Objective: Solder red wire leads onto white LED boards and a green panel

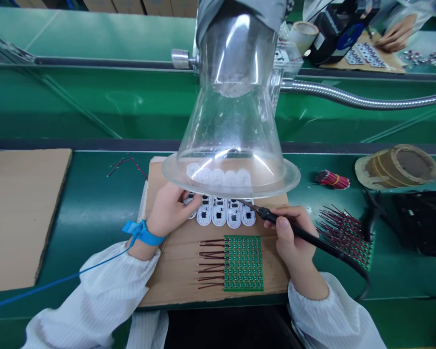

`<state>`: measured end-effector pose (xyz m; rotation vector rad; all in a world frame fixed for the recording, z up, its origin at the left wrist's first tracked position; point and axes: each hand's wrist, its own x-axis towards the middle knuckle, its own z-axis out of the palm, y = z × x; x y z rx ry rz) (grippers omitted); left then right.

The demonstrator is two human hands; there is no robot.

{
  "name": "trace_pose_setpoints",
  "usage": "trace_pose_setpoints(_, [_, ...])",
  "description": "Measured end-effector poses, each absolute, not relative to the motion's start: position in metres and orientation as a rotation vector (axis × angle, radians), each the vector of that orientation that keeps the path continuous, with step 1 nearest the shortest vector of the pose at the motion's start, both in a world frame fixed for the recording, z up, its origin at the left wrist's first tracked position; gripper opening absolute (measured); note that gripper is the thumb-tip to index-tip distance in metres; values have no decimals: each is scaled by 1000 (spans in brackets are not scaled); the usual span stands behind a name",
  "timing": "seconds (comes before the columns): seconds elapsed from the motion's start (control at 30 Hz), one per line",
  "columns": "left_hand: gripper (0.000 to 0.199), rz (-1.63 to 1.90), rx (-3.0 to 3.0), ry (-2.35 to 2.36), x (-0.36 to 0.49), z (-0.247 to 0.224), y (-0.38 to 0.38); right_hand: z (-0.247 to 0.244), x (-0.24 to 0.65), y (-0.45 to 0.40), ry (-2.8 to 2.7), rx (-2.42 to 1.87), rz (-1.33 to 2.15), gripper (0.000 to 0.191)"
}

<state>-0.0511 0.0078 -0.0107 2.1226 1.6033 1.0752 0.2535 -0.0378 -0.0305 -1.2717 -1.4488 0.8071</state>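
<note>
Surface: green bench, kinda busy, with a cardboard sheet in the middle
Nearest: green board flat on the cardboard sheet, dark red wires poking out its left side
Right hand: grip closed around a black soldering iron, tip at the right end of the white boards
Left hand: blue strap on the wrist, fingers at the row's left end; can't tell if the grip's pinched
White boards: side by side, just past the green board, partly behind the clear hood
Off right: wired board, then a banded wire bundle beside a tan roll
Way back: another person's hand by more boards
</note>
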Motion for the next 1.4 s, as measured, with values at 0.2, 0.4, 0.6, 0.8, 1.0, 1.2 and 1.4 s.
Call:
trace_pose_setpoints(0.2, [11,1020,2153,1611,-50,-12,7,-24,251,-34,-1558,-1281,786,10])
trace_pose_setpoints(0.4, [8,973,2139,1525,-52,-9,9,-24,251,-34,-1609,-1317,746,10])
trace_pose_setpoints(0.6, [15,1029,1964,1532,-76,-1,19,-21,252,-33,-1610,-1349,754,9])
trace_pose_setpoints(0.8, [18,1047,1895,1484,-86,-12,20,-13,236,-33,-1296,-1238,749,13])
trace_pose_setpoints(1.0, [15,1057,1883,1478,-86,-15,16,-27,225,-33,-1289,-1310,777,17])
trace_pose_setpoints(1.2, [10,1074,1898,1467,-86,-15,16,-32,230,-33,-1397,-1327,814,13])
trace_pose_setpoints(1.4, [11,1074,1919,1443,-84,-15,15,-27,228,-34,-1506,-1342,791,10])
